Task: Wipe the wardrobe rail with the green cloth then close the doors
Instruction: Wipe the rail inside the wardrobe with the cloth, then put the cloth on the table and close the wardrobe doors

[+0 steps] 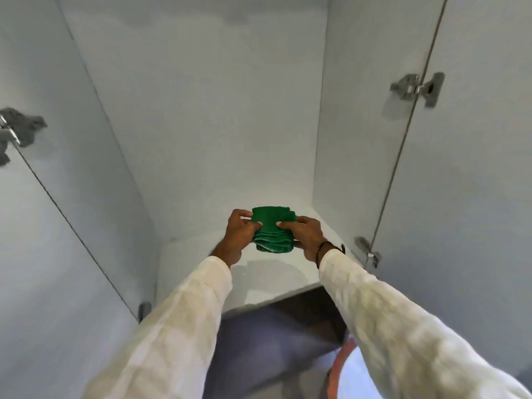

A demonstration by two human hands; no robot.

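Both hands meet at the middle of the view over the wardrobe's white bottom shelf (pixel 201 263), holding the folded green cloth (pixel 273 228) between them. The left hand (pixel 237 236), at the cloth's nine o'clock side, has its grip pinching the fabric's edge; the right hand (pixel 308 236), at three o'clock, pinches the opposite edge, thumb on top. Both doors stand open: the left door (pixel 43 254) at nine o'clock, the right door (pixel 466 182) at three o'clock, with a metal hinge (pixel 417 87) toward two o'clock.
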